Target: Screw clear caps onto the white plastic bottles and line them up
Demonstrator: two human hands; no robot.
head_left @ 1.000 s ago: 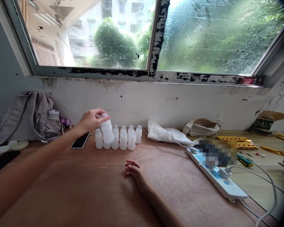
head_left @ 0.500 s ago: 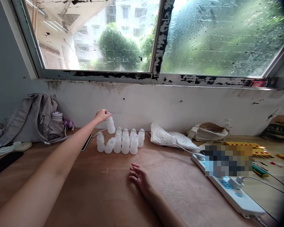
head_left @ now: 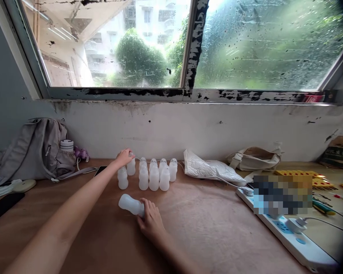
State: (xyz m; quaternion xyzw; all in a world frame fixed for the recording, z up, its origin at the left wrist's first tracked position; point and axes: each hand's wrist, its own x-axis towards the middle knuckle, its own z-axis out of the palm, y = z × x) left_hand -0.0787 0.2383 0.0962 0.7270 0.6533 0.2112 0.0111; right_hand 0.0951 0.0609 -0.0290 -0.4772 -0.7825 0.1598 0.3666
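My left hand [head_left: 125, 156] grips the top of a frosted white bottle [head_left: 131, 167], which stands upright at the back left of the group. In front of it is another upright bottle [head_left: 122, 178]. Several more bottles [head_left: 154, 178] stand close together just to the right, in two rows. Nearer to me, my right hand [head_left: 151, 219] has its fingers around one end of a tilted bottle [head_left: 130, 204], whose other end points left.
A grey backpack [head_left: 42, 152] and a dark phone [head_left: 100, 171] lie left. Behind, on the right, are a silvery padded pouch [head_left: 211, 169] and a beige bag [head_left: 254, 158]. A white power strip [head_left: 308, 247] with cables runs along the right of the brown table [head_left: 211, 228].
My left hand has lowered its bottle to the table. My right hand has moved left and taken hold of a bottle, now away from the group and nearer to me.
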